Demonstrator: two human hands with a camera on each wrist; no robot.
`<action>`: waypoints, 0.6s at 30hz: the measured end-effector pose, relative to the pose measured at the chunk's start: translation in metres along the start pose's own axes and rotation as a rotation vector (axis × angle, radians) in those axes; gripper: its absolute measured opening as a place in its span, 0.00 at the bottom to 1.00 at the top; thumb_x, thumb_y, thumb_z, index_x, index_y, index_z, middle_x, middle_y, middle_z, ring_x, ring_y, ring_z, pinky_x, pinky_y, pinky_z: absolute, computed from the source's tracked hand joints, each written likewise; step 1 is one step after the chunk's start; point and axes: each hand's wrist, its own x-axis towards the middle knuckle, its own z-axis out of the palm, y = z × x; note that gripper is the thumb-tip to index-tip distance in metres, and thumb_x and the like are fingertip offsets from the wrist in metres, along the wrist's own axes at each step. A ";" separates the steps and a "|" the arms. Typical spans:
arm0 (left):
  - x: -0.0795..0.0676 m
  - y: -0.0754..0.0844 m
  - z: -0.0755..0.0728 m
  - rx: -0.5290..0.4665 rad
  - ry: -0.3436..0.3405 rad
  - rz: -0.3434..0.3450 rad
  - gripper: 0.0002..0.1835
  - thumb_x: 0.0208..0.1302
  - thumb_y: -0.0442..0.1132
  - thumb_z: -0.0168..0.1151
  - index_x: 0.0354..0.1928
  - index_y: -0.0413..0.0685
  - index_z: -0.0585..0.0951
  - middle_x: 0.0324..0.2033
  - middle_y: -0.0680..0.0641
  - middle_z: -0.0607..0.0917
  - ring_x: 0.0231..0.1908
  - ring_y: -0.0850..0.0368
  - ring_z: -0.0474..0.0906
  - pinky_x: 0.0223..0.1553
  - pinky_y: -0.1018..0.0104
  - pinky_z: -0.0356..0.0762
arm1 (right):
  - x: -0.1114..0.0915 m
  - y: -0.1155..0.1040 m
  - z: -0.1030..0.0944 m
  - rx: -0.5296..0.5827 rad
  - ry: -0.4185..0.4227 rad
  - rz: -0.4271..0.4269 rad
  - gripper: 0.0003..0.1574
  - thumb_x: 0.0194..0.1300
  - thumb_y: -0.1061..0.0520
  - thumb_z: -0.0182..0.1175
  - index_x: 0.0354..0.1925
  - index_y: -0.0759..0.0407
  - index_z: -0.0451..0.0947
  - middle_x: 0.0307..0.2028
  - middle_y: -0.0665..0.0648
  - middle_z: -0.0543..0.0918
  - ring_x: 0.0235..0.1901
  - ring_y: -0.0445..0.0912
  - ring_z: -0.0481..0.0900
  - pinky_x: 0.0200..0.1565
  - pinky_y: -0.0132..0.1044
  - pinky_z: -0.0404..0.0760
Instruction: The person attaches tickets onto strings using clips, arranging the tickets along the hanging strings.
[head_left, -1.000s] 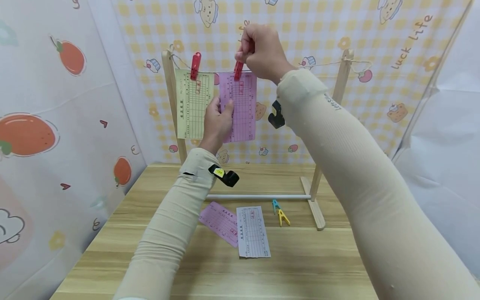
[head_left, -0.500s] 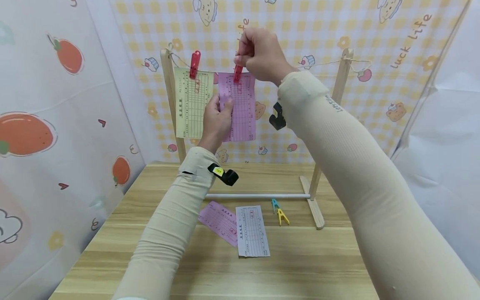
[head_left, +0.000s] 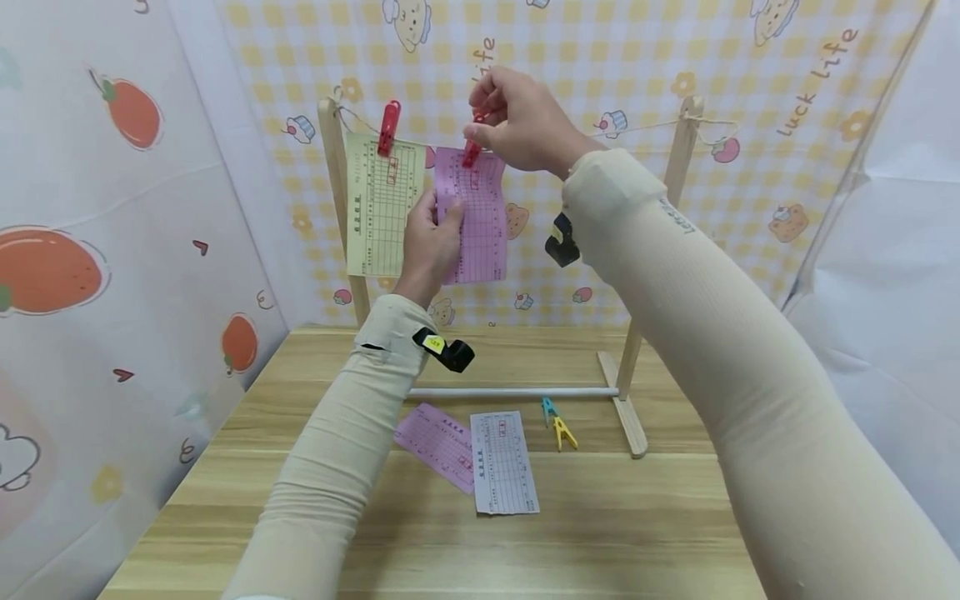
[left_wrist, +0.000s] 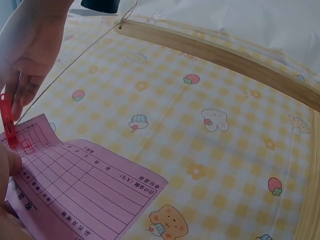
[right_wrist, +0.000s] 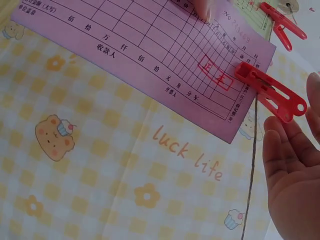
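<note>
A pink receipt slip (head_left: 480, 225) hangs from a string, with a red clothespin (right_wrist: 270, 92) clamped over its top edge. My left hand (head_left: 433, 242) pinches the slip's left side, thumb in front. Around the clothespin's handle end, my right hand (right_wrist: 295, 180) has its fingers and thumb spread apart, with a gap showing between them and the handles. Left of the pink slip, a yellow-green slip (head_left: 382, 217) hangs under another red clothespin (head_left: 388, 129).
The string (head_left: 645, 127) runs between two wooden posts (head_left: 681, 150), joined low down by a white rod (head_left: 517, 392). On the wooden table (head_left: 600, 525) lie a second pink slip (head_left: 438, 442), a white slip (head_left: 506, 467), a blue clothespin (head_left: 549, 411) and a yellow clothespin (head_left: 564, 433).
My right hand has loosened its pinch on the red clothespin and dropped slightly, fingers parting. The clothespin now tilts more and the pink slip's right side bends. The left hand keeps its hold.
</note>
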 end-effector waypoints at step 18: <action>0.002 -0.004 -0.005 0.049 -0.004 -0.026 0.15 0.75 0.45 0.49 0.58 0.49 0.73 0.44 0.46 0.81 0.42 0.54 0.80 0.44 0.60 0.78 | -0.028 0.012 -0.007 -0.048 0.025 -0.045 0.24 0.70 0.48 0.57 0.56 0.60 0.67 0.53 0.54 0.75 0.51 0.43 0.74 0.53 0.31 0.73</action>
